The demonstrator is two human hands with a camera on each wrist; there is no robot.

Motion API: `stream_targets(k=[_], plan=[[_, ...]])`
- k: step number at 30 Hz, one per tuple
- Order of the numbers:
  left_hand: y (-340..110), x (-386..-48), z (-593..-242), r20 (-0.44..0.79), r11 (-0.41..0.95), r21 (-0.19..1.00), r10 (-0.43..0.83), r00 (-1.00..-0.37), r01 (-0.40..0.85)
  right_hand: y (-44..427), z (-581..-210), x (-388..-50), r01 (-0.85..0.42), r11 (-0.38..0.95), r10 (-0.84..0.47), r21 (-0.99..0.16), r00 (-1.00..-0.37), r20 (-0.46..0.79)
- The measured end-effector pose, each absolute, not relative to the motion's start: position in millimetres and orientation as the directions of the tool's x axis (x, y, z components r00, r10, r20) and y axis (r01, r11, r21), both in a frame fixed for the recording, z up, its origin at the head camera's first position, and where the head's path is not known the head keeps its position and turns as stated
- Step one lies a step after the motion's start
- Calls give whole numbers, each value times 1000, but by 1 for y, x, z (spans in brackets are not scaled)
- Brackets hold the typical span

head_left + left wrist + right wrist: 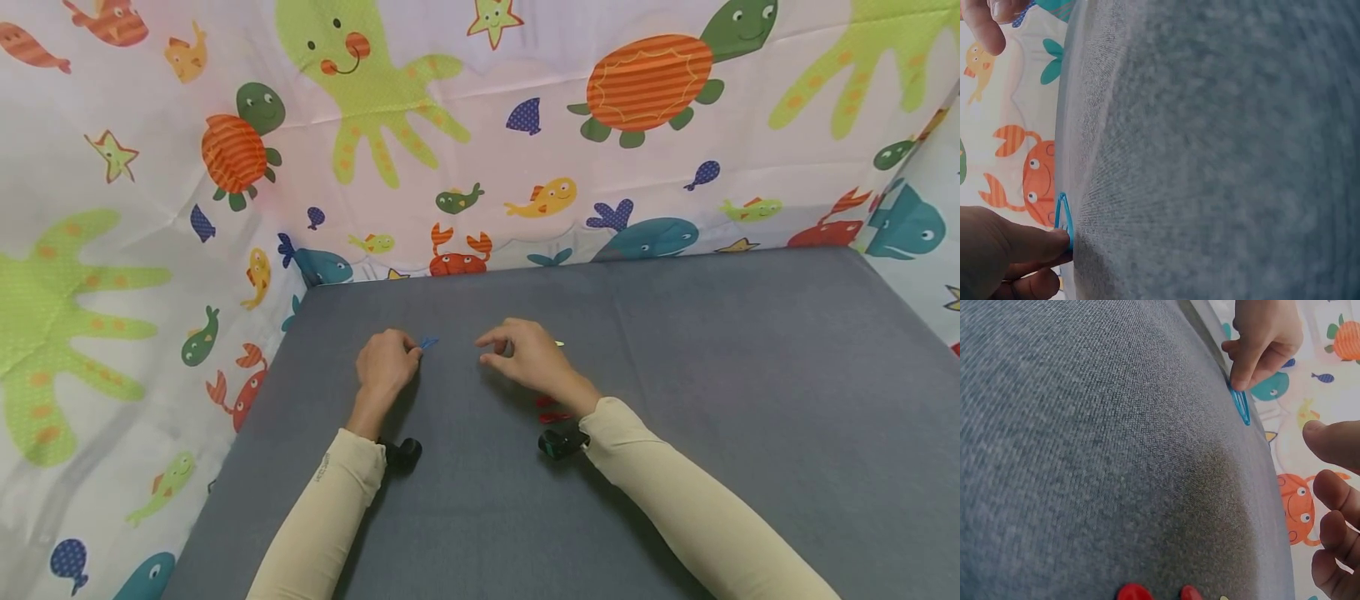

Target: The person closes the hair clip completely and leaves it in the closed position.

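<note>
My left hand (pixel 386 364) pinches a blue hair clip (pixel 429 342) between thumb and fingers, low over the grey table. In the right wrist view the narrow loop of this clip (pixel 1247 415) sticks out past the fingertips. My right hand (pixel 528 358) hovers to the right of the clip, its fingers loosely bent and apart with nothing between them. Beneath the right wrist lie two red clips (pixel 555 417), partly covered in the head view. A small yellow piece (pixel 559 342) shows just behind the right hand, mostly hidden by it.
Grey cloth covers the table (pixel 712 350). A white curtain (pixel 465 150) printed with sea animals hangs along the back and left edges, and also at the right. Dark cameras are strapped to both wrists.
</note>
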State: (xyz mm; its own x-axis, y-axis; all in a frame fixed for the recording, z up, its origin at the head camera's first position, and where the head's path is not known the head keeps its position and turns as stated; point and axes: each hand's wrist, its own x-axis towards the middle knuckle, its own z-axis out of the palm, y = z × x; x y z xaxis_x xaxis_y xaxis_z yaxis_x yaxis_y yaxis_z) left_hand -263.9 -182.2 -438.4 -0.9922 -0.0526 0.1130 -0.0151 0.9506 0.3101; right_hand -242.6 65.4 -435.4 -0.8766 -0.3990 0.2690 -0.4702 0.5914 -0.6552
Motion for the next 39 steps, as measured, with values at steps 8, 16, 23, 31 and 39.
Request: stream_targets(k=[8,16,23,31,39], plan=[[-176,-258,-435,122,947,321,-11,-992,28,64,-436,-241,-472,591,-396,-654,-876,275],[-158,-245,-428,148,941,307,97,-984,138,64,-437,-240,-470,606,-392,-642,-879,273],[-135,-231,-417,177,916,306,213,-961,259,65,-439,-238,-471,626,-384,-621,-880,280],[-116,-216,-411,228,876,299,320,-920,379,75,-441,-233,-479,581,-403,-658,-872,278],[-108,-208,-416,240,845,317,367,-899,430,90,-440,-226,-480,560,-410,-676,-869,277]])
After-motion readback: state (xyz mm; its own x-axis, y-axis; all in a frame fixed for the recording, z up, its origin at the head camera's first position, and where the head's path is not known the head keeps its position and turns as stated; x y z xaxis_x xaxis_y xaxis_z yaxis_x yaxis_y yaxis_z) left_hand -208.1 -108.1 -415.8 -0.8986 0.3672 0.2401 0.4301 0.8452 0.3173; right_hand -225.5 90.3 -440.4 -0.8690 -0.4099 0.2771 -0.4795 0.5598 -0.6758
